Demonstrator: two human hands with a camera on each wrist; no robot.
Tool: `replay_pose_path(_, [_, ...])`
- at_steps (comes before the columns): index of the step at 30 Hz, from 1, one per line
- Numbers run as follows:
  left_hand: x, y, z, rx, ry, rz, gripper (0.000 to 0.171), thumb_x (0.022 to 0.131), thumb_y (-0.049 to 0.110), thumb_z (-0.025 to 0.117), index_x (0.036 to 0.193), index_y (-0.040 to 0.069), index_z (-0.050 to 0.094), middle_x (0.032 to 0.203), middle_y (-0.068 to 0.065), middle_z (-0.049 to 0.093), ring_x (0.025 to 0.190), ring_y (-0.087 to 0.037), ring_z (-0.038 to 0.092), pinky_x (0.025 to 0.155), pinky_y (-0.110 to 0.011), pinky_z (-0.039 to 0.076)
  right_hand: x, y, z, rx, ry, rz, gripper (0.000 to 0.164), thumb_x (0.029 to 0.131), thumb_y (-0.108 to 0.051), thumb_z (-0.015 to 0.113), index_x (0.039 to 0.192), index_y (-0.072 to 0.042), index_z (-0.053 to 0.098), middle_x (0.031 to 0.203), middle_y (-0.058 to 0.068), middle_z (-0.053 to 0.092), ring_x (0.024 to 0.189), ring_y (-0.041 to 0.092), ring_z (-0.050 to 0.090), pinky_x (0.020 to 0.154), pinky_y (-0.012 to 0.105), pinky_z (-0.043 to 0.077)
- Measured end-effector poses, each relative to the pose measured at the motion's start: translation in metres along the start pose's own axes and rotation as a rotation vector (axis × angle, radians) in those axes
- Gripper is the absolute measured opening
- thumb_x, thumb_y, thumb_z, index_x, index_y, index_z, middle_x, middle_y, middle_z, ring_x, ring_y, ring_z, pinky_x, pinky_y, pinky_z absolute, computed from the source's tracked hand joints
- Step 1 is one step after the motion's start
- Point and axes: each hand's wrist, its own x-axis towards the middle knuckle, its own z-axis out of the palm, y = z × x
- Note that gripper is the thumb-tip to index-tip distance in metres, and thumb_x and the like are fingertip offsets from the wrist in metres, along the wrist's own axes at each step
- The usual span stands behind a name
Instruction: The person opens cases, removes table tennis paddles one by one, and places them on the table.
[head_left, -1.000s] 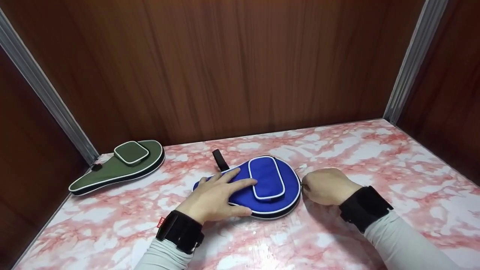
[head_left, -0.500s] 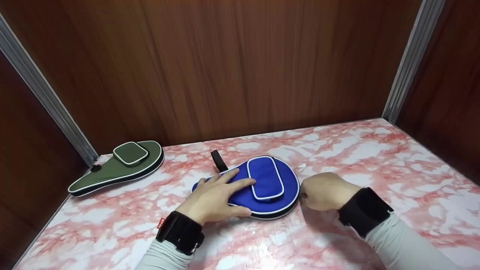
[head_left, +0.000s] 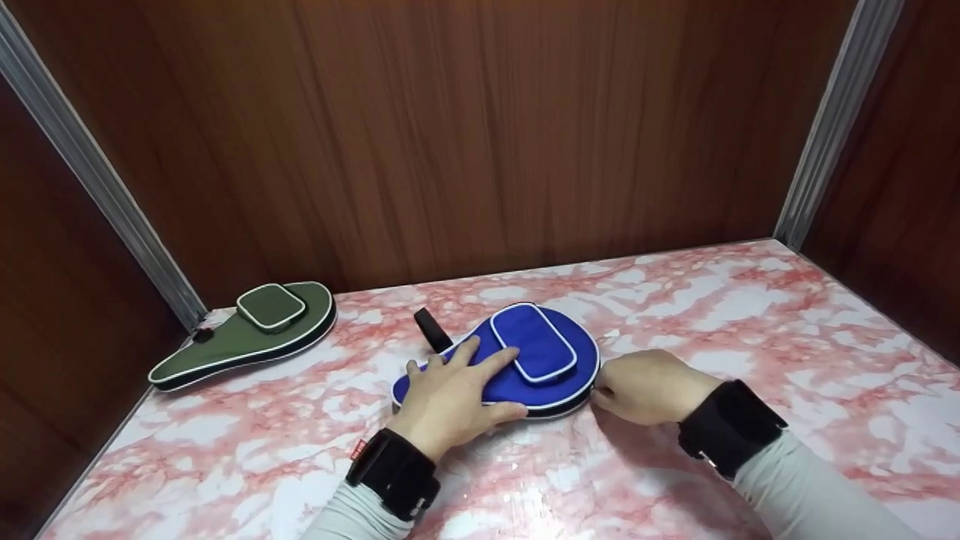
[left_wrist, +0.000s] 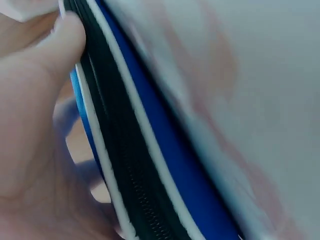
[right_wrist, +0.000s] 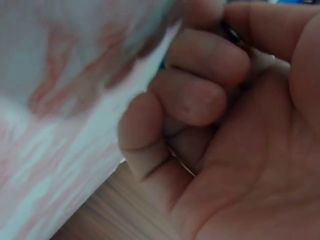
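Observation:
A blue paddle case (head_left: 581,341) with white piping and a raised pocket (head_left: 534,342) lies flat on the table. My left hand (head_left: 450,401) rests spread over its narrow part, thumb along the near side. In the left wrist view, that thumb touches the case's black zipper band (left_wrist: 117,125). At the rounded end, my right hand (head_left: 649,386) is curled against the rim. The right wrist view shows a small dark zipper pull (right_wrist: 231,34) pinched between thumb and forefinger, its other fingers curled inward. How far the zipper stands open is hidden.
A green paddle case (head_left: 251,334) lies at the back left by the wall. A black strap loop (head_left: 433,330) sticks out from the blue case's far side. Brown wooden panels (head_left: 480,142) enclose the marbled red-and-white table (head_left: 720,300) at the back and sides.
The blue case has turned slightly, its pocket now slanting more. My left hand has shifted with it, right and a little away. The right hand has slid slightly nearer along the rim.

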Motion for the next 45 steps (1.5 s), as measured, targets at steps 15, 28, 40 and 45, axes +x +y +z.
replay_pose_path(15, [-0.002, 0.001, -0.014, -0.098, -0.077, 0.112, 0.057, 0.1, 0.052, 0.074, 0.155, 0.036, 0.066, 0.169, -0.017, 0.048, 0.142, -0.049, 0.051, 0.112, -0.061, 0.046, 0.002, 0.016, 0.007, -0.114, 0.033, 0.36, 0.033, 0.102, -0.02, 0.061, 0.069, -0.016, 0.059, 0.07, 0.003, 0.061, 0.065, 0.023, 0.061, 0.065, 0.057, 0.058])
replay_pose_path(28, [-0.002, 0.004, -0.012, -0.085, -0.062, 0.116, 0.056, 0.1, 0.051, 0.074, 0.154, 0.037, 0.067, 0.168, -0.017, 0.049, 0.139, -0.05, 0.053, 0.108, -0.061, 0.049, 0.0, 0.002, -0.001, -0.04, -0.05, 0.294, 0.025, 0.101, -0.02, 0.063, 0.076, -0.019, 0.062, 0.074, 0.0, 0.064, 0.074, 0.022, 0.065, 0.073, 0.054, 0.059])
replay_pose_path(40, [-0.003, 0.004, -0.01, -0.067, -0.043, 0.133, 0.054, 0.101, 0.049, 0.074, 0.153, 0.035, 0.067, 0.167, -0.017, 0.05, 0.134, -0.049, 0.055, 0.104, -0.06, 0.052, 0.001, -0.028, 0.003, -0.067, 0.002, 0.19, 0.031, 0.096, -0.019, 0.067, 0.066, -0.016, 0.057, 0.064, 0.001, 0.056, 0.061, 0.019, 0.055, 0.064, 0.051, 0.056])
replay_pose_path(45, [-0.003, 0.006, -0.009, -0.051, -0.039, 0.125, 0.054, 0.101, 0.05, 0.074, 0.153, 0.035, 0.067, 0.166, -0.016, 0.05, 0.135, -0.049, 0.055, 0.104, -0.06, 0.053, 0.004, -0.037, 0.005, -0.049, 0.0, 0.173, 0.034, 0.098, -0.019, 0.068, 0.065, -0.018, 0.059, 0.065, 0.0, 0.058, 0.06, 0.019, 0.056, 0.065, 0.053, 0.056])
